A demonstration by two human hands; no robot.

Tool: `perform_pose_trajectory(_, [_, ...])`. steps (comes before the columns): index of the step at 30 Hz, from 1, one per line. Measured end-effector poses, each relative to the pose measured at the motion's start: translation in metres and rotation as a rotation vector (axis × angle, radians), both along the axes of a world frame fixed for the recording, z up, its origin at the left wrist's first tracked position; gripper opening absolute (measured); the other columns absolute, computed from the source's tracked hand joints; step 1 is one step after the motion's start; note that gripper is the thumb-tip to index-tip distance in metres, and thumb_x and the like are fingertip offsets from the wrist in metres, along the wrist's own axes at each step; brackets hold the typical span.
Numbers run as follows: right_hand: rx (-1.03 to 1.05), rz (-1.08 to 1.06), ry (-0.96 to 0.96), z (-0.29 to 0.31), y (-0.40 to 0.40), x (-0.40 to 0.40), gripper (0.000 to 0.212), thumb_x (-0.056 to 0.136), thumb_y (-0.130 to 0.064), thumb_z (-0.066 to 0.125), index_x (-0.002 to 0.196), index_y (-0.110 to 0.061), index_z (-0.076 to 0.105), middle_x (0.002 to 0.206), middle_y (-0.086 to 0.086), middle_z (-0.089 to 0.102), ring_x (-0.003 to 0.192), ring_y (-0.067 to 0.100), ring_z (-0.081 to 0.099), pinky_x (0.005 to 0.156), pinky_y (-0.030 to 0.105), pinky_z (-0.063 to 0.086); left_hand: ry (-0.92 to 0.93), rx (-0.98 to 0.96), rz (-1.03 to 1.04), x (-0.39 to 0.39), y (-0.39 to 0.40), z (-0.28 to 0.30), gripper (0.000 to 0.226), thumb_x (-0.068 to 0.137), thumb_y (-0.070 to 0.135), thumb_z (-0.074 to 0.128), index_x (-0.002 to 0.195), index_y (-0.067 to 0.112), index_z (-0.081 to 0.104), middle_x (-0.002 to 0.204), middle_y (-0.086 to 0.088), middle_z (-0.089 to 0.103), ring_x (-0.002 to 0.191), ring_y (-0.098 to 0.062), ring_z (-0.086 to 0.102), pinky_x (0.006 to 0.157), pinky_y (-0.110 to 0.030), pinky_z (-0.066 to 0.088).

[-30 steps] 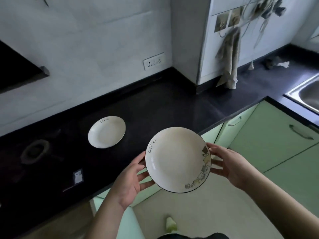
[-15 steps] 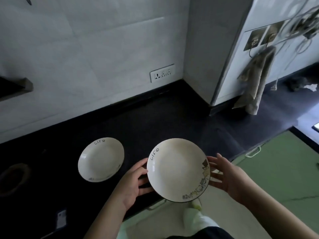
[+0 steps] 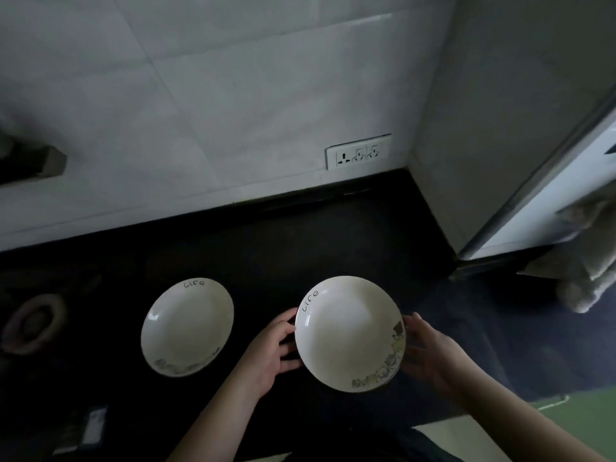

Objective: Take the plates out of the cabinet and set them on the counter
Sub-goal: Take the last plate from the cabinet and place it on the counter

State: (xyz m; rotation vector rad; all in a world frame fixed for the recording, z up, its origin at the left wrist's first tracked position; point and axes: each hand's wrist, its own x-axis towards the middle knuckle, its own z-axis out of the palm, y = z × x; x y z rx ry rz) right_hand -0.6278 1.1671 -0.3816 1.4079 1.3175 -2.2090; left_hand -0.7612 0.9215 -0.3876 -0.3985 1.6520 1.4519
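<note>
Black stone counter [image 3: 300, 248] meets a pale tiled wall [image 3: 200, 95] in a dim kitchen corner, where a person holds a white plate [image 3: 350, 333] between both hands over the counter's front part. Left hand [image 3: 270, 353] reaches in from the lower edge, forearm angled up and to the right, fingers curled against the plate's left rim with the thumb near the word "Life" printed there. Right hand [image 3: 430, 353] comes in from the lower right corner, forearm sloping up and to the left, fingers spread and cupped round the right rim beside a printed cartoon border. Whether the plate rests on the counter or hangs just above it cannot be told. A second plate [image 3: 186, 328] of the same pattern lies on the counter just left of the left hand, apart from the first. Further left sits a ring-shaped object [image 3: 33, 323], dim and blurred. A socket panel [image 3: 358, 151] is set low in the wall near the back corner, and a towel [image 3: 586, 258] hangs at the right edge.
</note>
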Motion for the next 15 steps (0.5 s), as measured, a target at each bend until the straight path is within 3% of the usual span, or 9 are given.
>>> perform_pose_trajectory(7, [-0.011, 0.02, -0.015, -0.017, 0.02, -0.036, 0.032, 0.101, -0.042, 0.04, 0.109, -0.022, 0.063, 0.118, 0.007, 0.067, 0.102, 0.03, 0.066, 0.069, 0.042, 0.055, -0.041, -0.014, 0.072, -0.02, 0.017, -0.015, 0.046, 0.088, 0.02, 0.048, 0.127, 0.041, 0.06, 0.126, 0.007, 0.059, 0.111, -0.019, 0.066, 0.069, -0.036, 0.059])
perform_pose_trajectory(15, [-0.036, 0.031, -0.042, -0.038, 0.034, -0.057, 0.034, 0.101, -0.043, 0.04, 0.116, -0.021, 0.062, 0.123, 0.006, 0.065, 0.11, 0.029, 0.062, 0.082, 0.046, 0.054, -0.082, -0.022, 0.089, -0.036, 0.026, -0.03, 0.048, 0.09, 0.018, 0.048, 0.13, 0.042, 0.057, 0.122, 0.011, 0.058, 0.113, -0.017, 0.062, 0.072, -0.034, 0.057])
